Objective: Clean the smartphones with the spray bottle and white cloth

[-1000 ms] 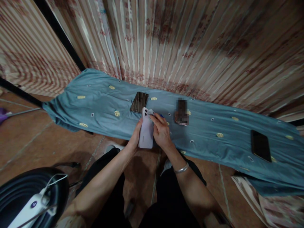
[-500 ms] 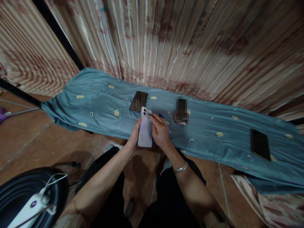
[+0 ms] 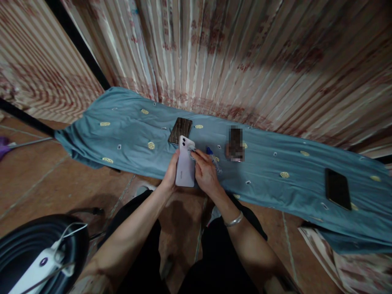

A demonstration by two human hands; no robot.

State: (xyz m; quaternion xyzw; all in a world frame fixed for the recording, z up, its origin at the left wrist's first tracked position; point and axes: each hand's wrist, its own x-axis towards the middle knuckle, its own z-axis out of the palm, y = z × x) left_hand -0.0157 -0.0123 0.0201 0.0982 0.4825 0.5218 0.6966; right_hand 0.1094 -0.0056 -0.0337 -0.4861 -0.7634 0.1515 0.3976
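— Head camera, nearest first: what's down by the lap?

— A black round tub (image 3: 36,245) with a white device (image 3: 36,269) and its cord, low on the left, on the brown tile floor (image 3: 45,179).

— And the hands?

— Left hand (image 3: 170,173) grips the pale lilac phone (image 3: 185,168) by its left edge, back cover and twin lenses up. Right hand (image 3: 206,173), silver bangle (image 3: 234,219) on the wrist, pinches a small wipe (image 3: 192,152) against the phone's upper right edge.

— Beyond them?

— Blue embroidered cloth (image 3: 128,130) spread out. A dark patterned phone (image 3: 180,130) lies just past the lilac one, a blurred-out device (image 3: 235,143) to the right, a black phone (image 3: 337,188) well apart at far right. Striped curtain (image 3: 245,53) behind.
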